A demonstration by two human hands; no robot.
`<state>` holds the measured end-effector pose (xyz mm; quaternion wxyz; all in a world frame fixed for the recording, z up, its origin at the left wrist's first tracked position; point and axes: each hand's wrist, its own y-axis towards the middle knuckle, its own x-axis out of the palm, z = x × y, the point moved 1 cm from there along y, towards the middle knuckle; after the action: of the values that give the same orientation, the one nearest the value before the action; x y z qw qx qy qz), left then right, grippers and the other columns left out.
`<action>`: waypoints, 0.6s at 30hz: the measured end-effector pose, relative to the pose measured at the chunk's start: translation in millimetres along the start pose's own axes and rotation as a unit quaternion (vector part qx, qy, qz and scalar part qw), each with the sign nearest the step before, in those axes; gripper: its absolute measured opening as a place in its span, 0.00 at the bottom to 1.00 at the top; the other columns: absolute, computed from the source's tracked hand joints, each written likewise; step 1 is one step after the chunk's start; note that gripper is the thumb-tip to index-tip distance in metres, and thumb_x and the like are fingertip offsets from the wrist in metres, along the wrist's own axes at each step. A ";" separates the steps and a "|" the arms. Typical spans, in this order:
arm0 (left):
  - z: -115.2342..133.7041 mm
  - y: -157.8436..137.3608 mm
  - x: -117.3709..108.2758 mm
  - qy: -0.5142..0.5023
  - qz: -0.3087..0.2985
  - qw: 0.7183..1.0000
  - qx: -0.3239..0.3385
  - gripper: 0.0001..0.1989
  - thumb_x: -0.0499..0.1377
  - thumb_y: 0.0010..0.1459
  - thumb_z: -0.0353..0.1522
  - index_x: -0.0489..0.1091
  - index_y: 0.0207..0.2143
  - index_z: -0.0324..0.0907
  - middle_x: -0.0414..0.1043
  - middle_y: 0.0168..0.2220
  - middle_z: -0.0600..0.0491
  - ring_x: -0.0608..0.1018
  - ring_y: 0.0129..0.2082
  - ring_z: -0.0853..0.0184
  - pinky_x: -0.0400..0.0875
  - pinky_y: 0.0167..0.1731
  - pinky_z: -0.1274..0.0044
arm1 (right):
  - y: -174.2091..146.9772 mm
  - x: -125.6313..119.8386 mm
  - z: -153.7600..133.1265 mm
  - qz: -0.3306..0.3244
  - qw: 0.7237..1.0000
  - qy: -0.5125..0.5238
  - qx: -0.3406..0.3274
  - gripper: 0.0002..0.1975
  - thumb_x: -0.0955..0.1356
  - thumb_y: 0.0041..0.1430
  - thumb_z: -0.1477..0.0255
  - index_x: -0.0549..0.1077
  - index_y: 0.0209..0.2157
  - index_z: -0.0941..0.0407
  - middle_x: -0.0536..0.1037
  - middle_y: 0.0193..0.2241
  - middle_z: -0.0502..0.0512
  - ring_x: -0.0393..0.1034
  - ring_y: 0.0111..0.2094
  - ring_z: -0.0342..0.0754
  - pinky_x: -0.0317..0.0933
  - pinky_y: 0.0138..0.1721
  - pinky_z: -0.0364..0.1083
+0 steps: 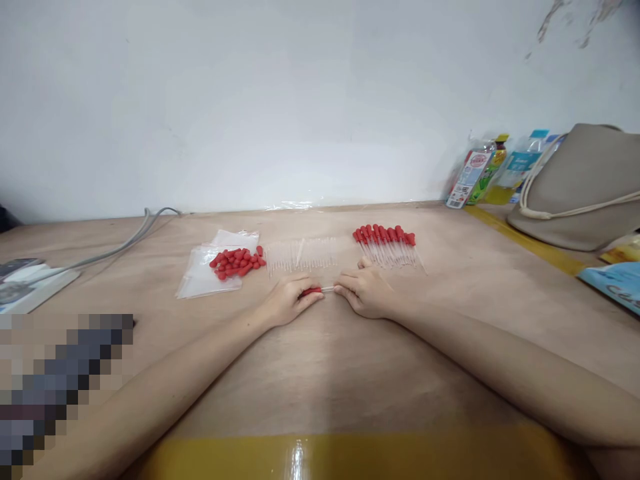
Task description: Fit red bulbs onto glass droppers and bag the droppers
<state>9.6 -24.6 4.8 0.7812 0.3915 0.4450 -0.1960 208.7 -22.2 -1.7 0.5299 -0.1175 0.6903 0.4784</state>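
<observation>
My left hand [289, 299] is closed around a red rubber bulb [313, 291]. Pinched in my right hand [365, 291] is a thin clear glass tube [327, 289], whose left end meets the bulb between my hands. Whether the tube sits inside the bulb I cannot tell. Beyond my left hand a heap of loose red bulbs [235, 262] lies partly on clear plastic bags [200, 275]. A row of clear tubes [305, 253] is spread behind my hands. Past my right hand lie several droppers [387, 243], tubes with red bulbs on their far ends.
A grey cable [130, 240] runs along the left to a white object [40, 290]. Drink cartons and bottles [473, 175] stand at the back right beside a beige bag [585, 187]. A blue packet [617, 283] lies at the right edge. Yellow tape [320, 460] covers the front edge.
</observation>
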 end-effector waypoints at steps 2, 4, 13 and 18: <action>-0.2 -0.4 0.2 0.005 0.002 1.000 0.006 0.09 0.53 0.58 0.34 0.70 0.33 0.38 0.69 0.28 0.53 0.69 0.27 0.70 0.62 0.28 0.79 | 1.9 1.4 -0.9 -0.008 1.000 0.001 0.004 0.14 0.57 0.60 0.72 0.69 0.25 0.59 0.72 0.23 0.51 0.54 0.22 0.40 0.40 0.32 0.46; -0.6 -0.8 0.4 0.006 0.007 1.000 0.009 0.09 0.53 0.58 0.34 0.70 0.34 0.38 0.69 0.28 0.53 0.69 0.27 0.71 0.62 0.28 0.79 | 4.0 2.3 -2.4 -0.017 1.000 0.007 0.010 0.15 0.57 0.61 0.72 0.68 0.25 0.59 0.72 0.23 0.51 0.54 0.22 0.40 0.40 0.32 0.45; -3.0 -1.7 0.7 0.017 0.030 0.999 0.021 0.08 0.53 0.58 0.33 0.70 0.34 0.39 0.70 0.28 0.52 0.70 0.27 0.70 0.63 0.28 0.79 | 11.0 3.1 -11.0 -0.086 0.994 0.033 0.061 0.16 0.55 0.61 0.73 0.67 0.25 0.59 0.73 0.23 0.52 0.57 0.22 0.40 0.39 0.33 0.45; -3.5 -0.7 -0.9 0.013 0.037 0.999 0.000 0.08 0.54 0.58 0.34 0.70 0.33 0.39 0.70 0.27 0.52 0.70 0.26 0.71 0.64 0.28 0.79 | 15.0 -0.8 -11.1 -0.111 0.990 0.050 0.071 0.16 0.55 0.62 0.72 0.67 0.27 0.59 0.73 0.25 0.52 0.59 0.24 0.41 0.42 0.34 0.45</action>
<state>6.8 -22.3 4.2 0.7818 0.4105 0.4406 -0.1619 192.1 -23.5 6.7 0.5514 -0.1791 0.7311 0.3597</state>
